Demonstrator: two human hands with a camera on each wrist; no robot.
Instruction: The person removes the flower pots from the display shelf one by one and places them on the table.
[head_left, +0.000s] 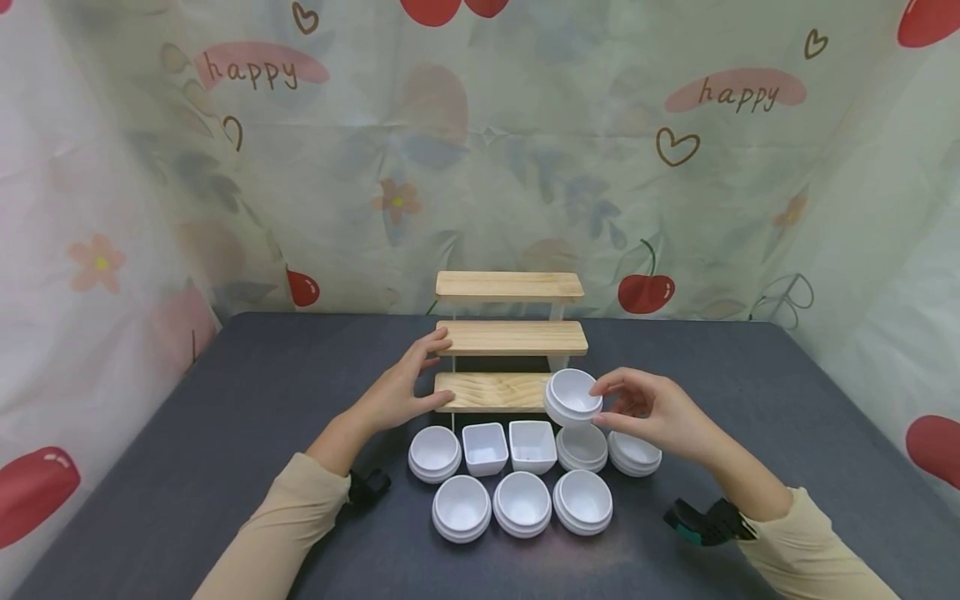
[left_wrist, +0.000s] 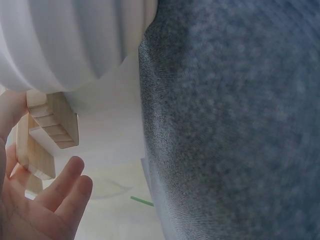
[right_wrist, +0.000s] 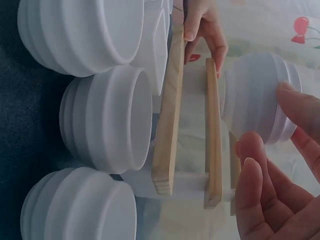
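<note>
A three-tier display stand with pale wooden planks (head_left: 512, 338) stands before me. My left hand (head_left: 405, 383) rests at its left end. The thumb touches the lowest plank (head_left: 487, 392) and the fingers, spread and fairly straight, touch the middle one. My right hand (head_left: 647, 410) pinches a white round ribbed bowl (head_left: 573, 395) between thumb and fingers. In the head view this bowl overlaps the lowest plank's right end; the right wrist view shows the held bowl (right_wrist: 255, 95) beside the planks. Whether it touches the plank I cannot tell.
In front of the stand are several white round bowls (head_left: 522, 503) and two square white bowls (head_left: 485, 448), close together in two rows. One round bowl (head_left: 634, 454) stands below my right hand. A dark cloth (head_left: 315, 358) covers the table; a printed curtain (head_left: 487, 167) hangs behind.
</note>
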